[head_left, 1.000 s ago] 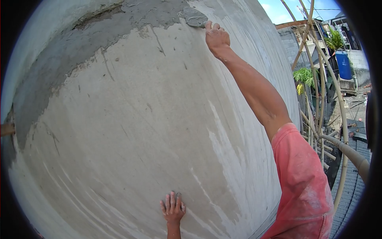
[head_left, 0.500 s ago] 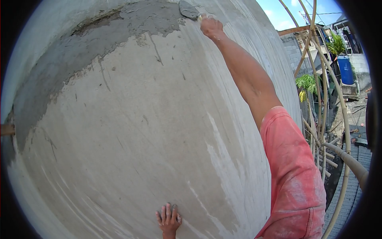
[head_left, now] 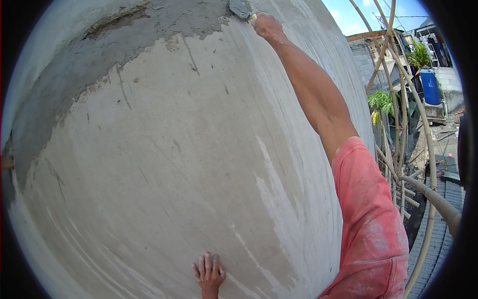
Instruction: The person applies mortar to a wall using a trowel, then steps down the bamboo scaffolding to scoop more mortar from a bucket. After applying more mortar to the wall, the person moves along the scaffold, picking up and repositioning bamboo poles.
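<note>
High on the wall [head_left: 174,149], my right hand [head_left: 268,27] is closed round the handle of a trowel [head_left: 240,8]. Its blade lies at the right end of a band of wet grey mortar [head_left: 74,74] that curves along the wall's top and left side. A rough gap [head_left: 117,22] shows in the upper part of the band. At the bottom of the view my left hand [head_left: 209,271] rests on the bare wall, palm against it and fingers spread.
Bamboo poles [head_left: 428,129] stand and cross at the right. Beyond them are a blue barrel [head_left: 429,87], green plants [head_left: 382,101] and a corrugated roof [head_left: 443,224] below. A brown wooden piece [head_left: 7,162] meets the wall at the far left.
The trowel and my right hand have shifted slightly right and upward in view. The wall's marks have slid a little to the left. My left hand stays on the wall.
</note>
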`<state>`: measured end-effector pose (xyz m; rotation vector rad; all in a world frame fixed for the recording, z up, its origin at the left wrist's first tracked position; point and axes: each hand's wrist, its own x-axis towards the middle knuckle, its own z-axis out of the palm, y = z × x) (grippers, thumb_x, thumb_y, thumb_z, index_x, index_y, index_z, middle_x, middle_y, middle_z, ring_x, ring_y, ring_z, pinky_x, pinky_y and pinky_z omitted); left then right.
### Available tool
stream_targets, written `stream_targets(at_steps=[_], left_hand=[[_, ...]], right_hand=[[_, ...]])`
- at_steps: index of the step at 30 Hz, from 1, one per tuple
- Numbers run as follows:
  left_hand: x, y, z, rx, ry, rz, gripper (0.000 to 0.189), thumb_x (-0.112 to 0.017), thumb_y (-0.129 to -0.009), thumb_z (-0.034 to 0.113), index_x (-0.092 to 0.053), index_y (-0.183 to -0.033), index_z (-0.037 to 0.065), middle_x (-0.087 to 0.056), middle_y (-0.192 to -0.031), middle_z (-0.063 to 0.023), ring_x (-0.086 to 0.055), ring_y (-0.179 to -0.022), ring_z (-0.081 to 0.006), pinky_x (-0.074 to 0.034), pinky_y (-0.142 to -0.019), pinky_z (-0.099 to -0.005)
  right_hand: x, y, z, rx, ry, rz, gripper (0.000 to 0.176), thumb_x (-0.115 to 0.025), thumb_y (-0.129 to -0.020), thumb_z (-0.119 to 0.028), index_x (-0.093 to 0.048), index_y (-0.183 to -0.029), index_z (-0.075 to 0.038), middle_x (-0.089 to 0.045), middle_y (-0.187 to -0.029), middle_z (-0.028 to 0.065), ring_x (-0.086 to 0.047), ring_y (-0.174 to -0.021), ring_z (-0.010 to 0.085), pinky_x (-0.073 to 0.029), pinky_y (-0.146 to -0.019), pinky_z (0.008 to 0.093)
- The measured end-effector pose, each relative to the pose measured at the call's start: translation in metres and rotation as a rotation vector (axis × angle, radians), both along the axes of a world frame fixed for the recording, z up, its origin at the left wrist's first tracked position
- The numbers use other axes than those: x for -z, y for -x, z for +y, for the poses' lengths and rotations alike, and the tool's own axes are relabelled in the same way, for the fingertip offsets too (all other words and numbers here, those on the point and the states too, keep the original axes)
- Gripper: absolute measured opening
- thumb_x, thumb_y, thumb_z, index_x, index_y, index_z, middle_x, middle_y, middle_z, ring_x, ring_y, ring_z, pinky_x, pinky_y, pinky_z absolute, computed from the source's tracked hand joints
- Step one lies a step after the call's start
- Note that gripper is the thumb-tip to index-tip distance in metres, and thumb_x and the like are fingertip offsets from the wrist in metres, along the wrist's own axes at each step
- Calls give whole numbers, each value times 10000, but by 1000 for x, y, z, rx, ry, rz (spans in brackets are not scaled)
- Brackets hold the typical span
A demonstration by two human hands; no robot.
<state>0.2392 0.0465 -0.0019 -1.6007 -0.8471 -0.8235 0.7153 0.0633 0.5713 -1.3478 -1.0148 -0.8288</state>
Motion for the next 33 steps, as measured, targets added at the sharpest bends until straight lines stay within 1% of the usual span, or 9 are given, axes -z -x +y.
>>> stream_targets(at_steps=[6, 10, 12, 16, 24, 28, 31, 32, 33], left_hand=[[-1, -2, -1, 9, 2, -2, 322, -417, -798, 247, -645, -995, 134, -490, -1263, -119, -370, -1244, -289, -191, -1056, -520], [-1, 1, 0, 14, 3, -2, 315, -423, -798, 248, -643, -992, 134, -490, -1263, -119, -362, -1249, -288, -191, -1056, -520], [0, 1, -1, 14, 12, -2, 313, -425, -800, 250, -641, -994, 136, -485, -1269, -119, -361, -1251, -288, -191, -1056, -520], [-2, 0, 0, 23, 14, -10, 308, -429, -797, 248, -639, -993, 135, -478, -1277, -118, -359, -1253, -288, -190, -1057, -519], [-2, -1, -1, 21, -1, -5, 313, -439, -785, 232, -628, -1015, 135, -476, -1280, -117, -354, -1255, -294, -191, -1055, -522], [-3, -1, -2, 16, 10, -10, 312, -439, -784, 228, -626, -1015, 132, -474, -1282, -116, -355, -1255, -292, -190, -1056, -521], [-2, -4, -2, 27, 16, -19, 311, -430, -794, 229, -626, -1016, 132, -464, -1292, -114, -355, -1254, -289, -189, -1058, -520], [-4, -5, -1, 31, 4, -20, 312, -427, -799, 228, -623, -1023, 134, -459, -1297, -113, -354, -1255, -287, -189, -1058, -518], [-4, -4, -4, 31, -3, -15, 314, -424, -804, 227, -620, -1031, 136, -453, -1301, -112, -353, -1256, -286, -189, -1059, -517]], right_hand=[[12, 44, -10, 8, -94, -284, 376, -480, -854, -347, -530, -1120, -87, -598, -1045, 189, -553, -997, 356, -443, -833, 442], [22, 30, -9, -10, -165, -266, 357, -472, -854, -327, -528, -1116, -91, -597, -1039, 190, -558, -984, 356, -445, -821, 452], [25, 11, -8, 48, -115, -45, 341, -467, -852, -307, -516, -1117, -99, -595, -1037, 189, -560, -977, 358, -448, -807, 461], [26, -9, -3, 82, 5, -10, 329, -461, -849, -294, -505, -1120, -112, -597, -1029, 189, -561, -967, 364, -448, -799, 466], [69, 22, -27, 25, -80, -305, 345, -476, -843, -289, -498, -1114, -78, -598, -1007, 183, -577, -924, 354, -461, -774, 448], [44, -16, -14, 1, -68, -3, 340, -499, -835, -299, -515, -1094, -80, -597, -1020, 177, -580, -927, 331, -465, -762, 438], [46, -17, -22, -193, 51, 103, 264, -503, -874, -265, -541, -1046, -69, -613, -774, 127, -572, -522, 214, -463, -465, 340], [48, -8, -28, -188, 53, 100, 264, -503, -874, -265, -541, -1046, -69, -613, -774, 127, -572, -522, 214, -463, -465, 340], [52, 2, -31, -199, 63, 43, 292, -513, -853, -293, -542, -1040, -70, -613, -865, 160, -576, -712, 284, -463, -613, 392]])
